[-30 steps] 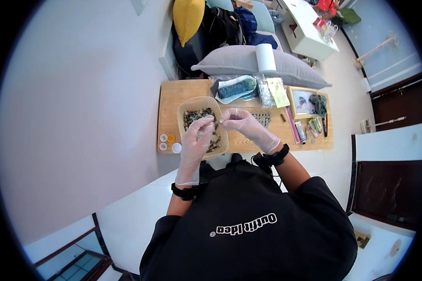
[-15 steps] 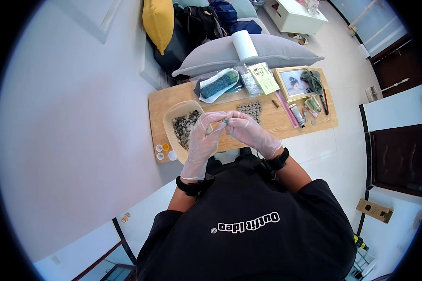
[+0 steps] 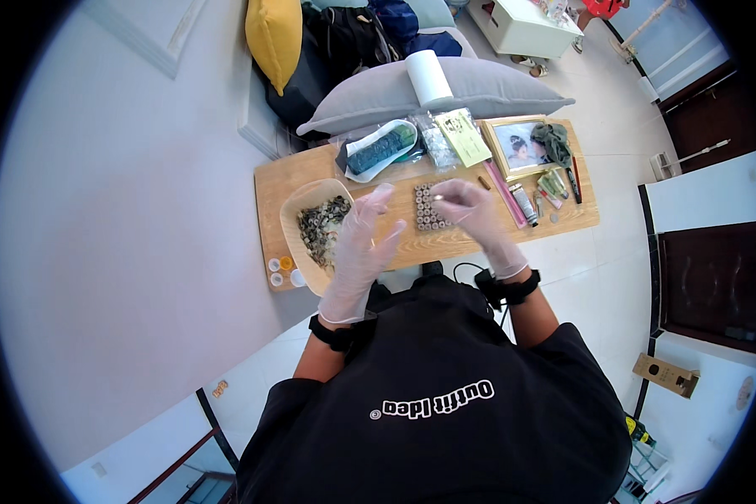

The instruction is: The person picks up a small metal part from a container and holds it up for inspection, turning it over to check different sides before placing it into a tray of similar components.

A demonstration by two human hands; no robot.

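While both arms come up from the black shirt [image 3: 445, 403] at the lower edge, each w/ a dark wristband & a thin clear glove, the hands sit over a small wooden table [image 3: 554, 223].

Left hand [image 3: 363, 239] hovers flat, fingers spread & open, holding nothing; it's partly over the right rim of a tan bowl [image 3: 298, 214] w/ a heap of small dark-and-pale bits inside. Can't tell if the palm touches the rim.

Right hand [image 3: 470, 210] is further right, fingertips pinched together on a tiny pale piece [image 3: 438, 197], too small to tell what it is. It's held just above a block of small round things set in rows [image 3: 428, 214] on the tabletop, between the two hands.

Near table's left front corner: a few little caps [image 3: 281, 270], white & orange.

Right of the hands: pink stick, small tubes [image 3: 522, 202], pens.

Further back: oval dish w/ blue-green stuff [image 3: 378, 149], clear bag, yellow-green card [image 3: 464, 136], framed photo [image 3: 517, 144] w/ a dark cloth on its corner.

Beyond the table: grey cushion [image 3: 378, 97], white paper roll [image 3: 428, 77] on it, yellow pillow [image 3: 273, 34] & dark bags at far left.
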